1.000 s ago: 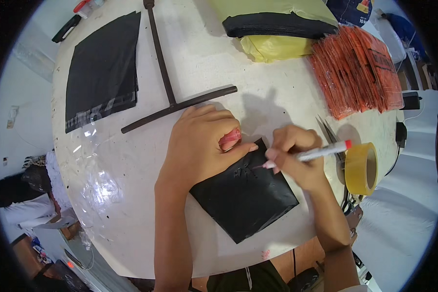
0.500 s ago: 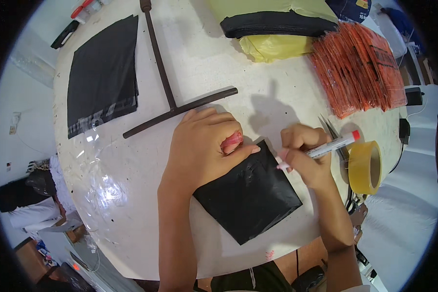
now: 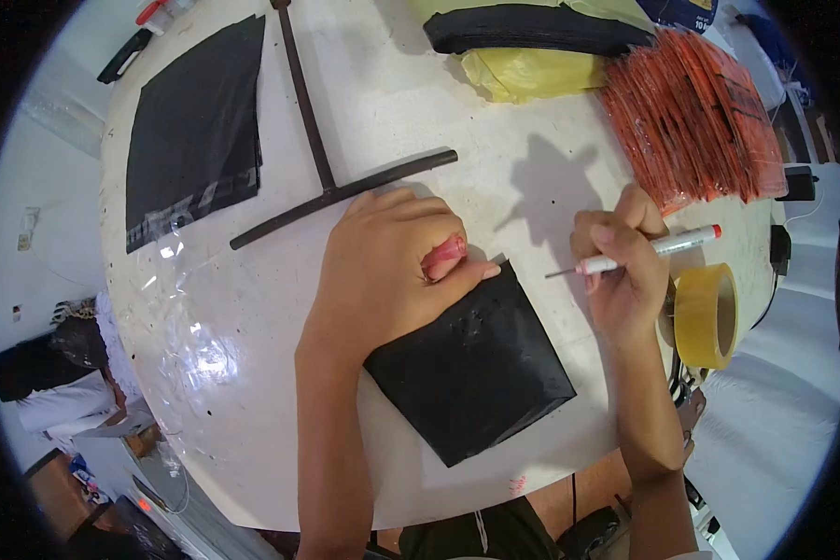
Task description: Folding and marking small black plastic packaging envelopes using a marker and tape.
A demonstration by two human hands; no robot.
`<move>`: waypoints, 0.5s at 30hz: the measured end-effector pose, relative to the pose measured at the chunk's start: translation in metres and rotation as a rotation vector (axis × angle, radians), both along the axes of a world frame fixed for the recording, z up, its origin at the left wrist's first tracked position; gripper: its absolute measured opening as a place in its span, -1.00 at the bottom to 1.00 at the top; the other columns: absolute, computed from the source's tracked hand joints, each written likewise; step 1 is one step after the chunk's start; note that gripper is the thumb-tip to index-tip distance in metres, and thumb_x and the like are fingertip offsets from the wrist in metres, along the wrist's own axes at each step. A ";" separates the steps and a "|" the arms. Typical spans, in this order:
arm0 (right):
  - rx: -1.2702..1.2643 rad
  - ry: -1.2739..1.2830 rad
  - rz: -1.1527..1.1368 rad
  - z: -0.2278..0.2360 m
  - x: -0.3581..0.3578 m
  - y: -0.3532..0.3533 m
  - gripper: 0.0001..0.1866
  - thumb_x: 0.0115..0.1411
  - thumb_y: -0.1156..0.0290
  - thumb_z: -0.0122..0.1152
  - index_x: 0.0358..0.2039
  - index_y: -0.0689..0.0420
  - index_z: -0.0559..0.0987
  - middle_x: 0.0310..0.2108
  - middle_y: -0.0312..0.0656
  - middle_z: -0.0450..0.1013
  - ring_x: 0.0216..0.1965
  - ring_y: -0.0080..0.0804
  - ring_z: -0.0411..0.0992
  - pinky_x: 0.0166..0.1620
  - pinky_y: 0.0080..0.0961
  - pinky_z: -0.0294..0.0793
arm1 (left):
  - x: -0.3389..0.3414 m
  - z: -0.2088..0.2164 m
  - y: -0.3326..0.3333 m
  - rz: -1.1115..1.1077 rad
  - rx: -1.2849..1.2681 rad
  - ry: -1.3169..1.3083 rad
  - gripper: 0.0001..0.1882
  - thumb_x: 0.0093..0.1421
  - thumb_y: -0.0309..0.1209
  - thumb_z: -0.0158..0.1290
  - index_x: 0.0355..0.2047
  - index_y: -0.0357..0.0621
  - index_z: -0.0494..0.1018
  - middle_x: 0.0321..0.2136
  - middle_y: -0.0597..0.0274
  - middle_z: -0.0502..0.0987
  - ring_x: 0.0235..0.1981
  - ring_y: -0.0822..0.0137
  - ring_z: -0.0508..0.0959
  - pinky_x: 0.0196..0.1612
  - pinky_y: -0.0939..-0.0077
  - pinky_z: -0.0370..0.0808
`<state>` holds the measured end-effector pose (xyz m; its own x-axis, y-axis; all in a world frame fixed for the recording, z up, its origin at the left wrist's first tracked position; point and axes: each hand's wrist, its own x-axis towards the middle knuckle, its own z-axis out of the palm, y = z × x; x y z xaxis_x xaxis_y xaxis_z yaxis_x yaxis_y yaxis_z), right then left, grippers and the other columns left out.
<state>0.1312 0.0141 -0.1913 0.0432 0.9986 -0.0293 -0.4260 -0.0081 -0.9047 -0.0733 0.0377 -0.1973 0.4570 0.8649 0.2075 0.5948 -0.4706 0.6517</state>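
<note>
A flat, square black plastic packet (image 3: 471, 373) lies tilted on the table in front of me. My left hand (image 3: 397, 257) rests over its upper left edge, fingers curled and thumb stretched along the top corner. Something pinkish red (image 3: 444, 257) shows inside the curled fingers; I cannot tell what it is. My right hand (image 3: 623, 266) is closed on a white marker (image 3: 681, 243) with a red end. Its thin dark tip points left, above the table and apart from the packet.
Beyond my left hand lies a dark T-shaped metal bar (image 3: 329, 196). Black plastic bags (image 3: 196, 131) are at the far left, orange packets (image 3: 691, 121) at the far right. Black sheets (image 3: 541, 30) sit in yellow wrapping (image 3: 532, 75). A yellow tape roll (image 3: 706, 315) stands beside my right hand.
My right hand has moved up and to the right with the marker, drawing its tip away from the packet's right edge. The left hand stays on the packet.
</note>
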 end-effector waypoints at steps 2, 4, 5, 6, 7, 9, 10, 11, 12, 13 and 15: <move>-0.004 -0.089 0.021 0.002 -0.007 -0.003 -0.80 -0.10 0.65 -0.03 -0.69 0.14 0.18 -0.79 -0.24 0.13 -0.75 -0.53 0.11 -0.73 -0.63 0.03 | 0.000 0.000 0.000 -0.003 0.010 0.015 -0.62 -0.20 -0.22 0.24 -0.78 -0.11 0.26 -0.71 0.33 0.35 -0.55 0.29 0.35 -0.41 0.48 0.24; -0.003 -0.172 0.044 0.003 -0.009 -0.007 -0.79 -0.11 0.66 -0.04 -0.71 0.14 0.17 -0.79 -0.24 0.13 -0.74 -0.54 0.11 -0.73 -0.63 0.04 | 0.001 0.000 0.000 -0.008 -0.018 -0.028 -0.61 -0.21 -0.20 0.25 -0.79 -0.11 0.27 -0.72 0.32 0.34 -0.55 0.28 0.36 -0.41 0.47 0.24; 0.061 -0.226 0.125 0.001 -0.009 -0.008 -0.78 -0.11 0.68 -0.04 -0.72 0.15 0.17 -0.78 -0.24 0.13 -0.74 -0.55 0.10 -0.73 -0.64 0.06 | 0.001 0.000 -0.001 -0.006 -0.012 -0.026 -0.61 -0.21 -0.20 0.25 -0.79 -0.11 0.27 -0.72 0.32 0.34 -0.55 0.28 0.36 -0.41 0.47 0.24; 0.125 -0.280 0.206 0.001 -0.009 -0.010 -0.77 -0.12 0.70 -0.04 -0.73 0.16 0.16 -0.77 -0.25 0.13 -0.74 -0.56 0.10 -0.73 -0.64 0.08 | 0.001 0.001 -0.001 -0.007 -0.024 -0.027 -0.61 -0.22 -0.20 0.25 -0.78 -0.12 0.27 -0.72 0.32 0.34 -0.55 0.28 0.36 -0.40 0.46 0.24; 0.117 -0.298 0.207 0.002 -0.010 -0.011 -0.75 -0.13 0.73 -0.02 -0.75 0.17 0.16 -0.76 -0.26 0.13 -0.73 -0.57 0.11 -0.72 -0.65 0.10 | 0.001 0.002 -0.001 -0.010 -0.034 -0.030 -0.61 -0.22 -0.19 0.25 -0.78 -0.12 0.27 -0.72 0.32 0.35 -0.55 0.27 0.36 -0.40 0.46 0.24; 0.149 -0.343 0.215 -0.001 -0.010 -0.013 -0.74 -0.13 0.73 -0.01 -0.75 0.17 0.17 -0.76 -0.26 0.13 -0.73 -0.57 0.13 -0.71 -0.66 0.11 | 0.001 -0.001 -0.002 -0.003 -0.021 -0.044 -0.61 -0.22 -0.19 0.25 -0.77 -0.12 0.28 -0.71 0.32 0.35 -0.54 0.27 0.37 -0.40 0.46 0.24; 0.173 -0.387 0.223 -0.003 -0.010 -0.013 -0.74 -0.12 0.73 0.00 -0.74 0.18 0.17 -0.76 -0.27 0.13 -0.72 -0.56 0.15 -0.70 -0.66 0.11 | 0.001 -0.001 -0.002 0.003 -0.017 -0.057 -0.62 -0.22 -0.19 0.25 -0.77 -0.12 0.29 -0.71 0.32 0.35 -0.54 0.27 0.37 -0.39 0.46 0.25; 0.184 -0.405 0.261 -0.003 -0.008 -0.013 -0.73 -0.11 0.74 0.01 -0.75 0.18 0.18 -0.76 -0.29 0.14 -0.71 -0.56 0.16 -0.69 -0.67 0.12 | 0.001 0.000 -0.002 0.002 -0.009 -0.056 -0.62 -0.22 -0.19 0.25 -0.77 -0.12 0.29 -0.71 0.32 0.35 -0.54 0.27 0.37 -0.39 0.46 0.25; 0.192 -0.404 0.258 -0.002 -0.008 -0.013 -0.73 -0.11 0.74 0.01 -0.75 0.18 0.18 -0.76 -0.29 0.14 -0.71 -0.56 0.16 -0.69 -0.67 0.12 | 0.001 0.001 -0.002 0.001 -0.016 -0.037 -0.62 -0.22 -0.18 0.25 -0.76 -0.12 0.30 -0.71 0.33 0.35 -0.53 0.27 0.37 -0.39 0.46 0.25; 0.159 -0.409 0.250 -0.001 -0.008 -0.013 -0.73 -0.11 0.75 0.01 -0.75 0.19 0.17 -0.75 -0.29 0.14 -0.71 -0.56 0.15 -0.68 -0.66 0.12 | 0.001 0.001 -0.002 0.001 -0.026 -0.016 -0.63 -0.22 -0.18 0.25 -0.76 -0.12 0.31 -0.70 0.33 0.36 -0.53 0.28 0.38 -0.38 0.46 0.25; 0.129 -0.411 0.240 -0.003 -0.008 -0.014 -0.72 -0.11 0.75 0.01 -0.76 0.19 0.16 -0.75 -0.30 0.14 -0.71 -0.57 0.15 -0.67 -0.65 0.12 | 0.003 0.001 -0.002 0.001 -0.029 -0.003 -0.63 -0.21 -0.18 0.25 -0.75 -0.11 0.31 -0.70 0.33 0.36 -0.53 0.28 0.38 -0.38 0.47 0.25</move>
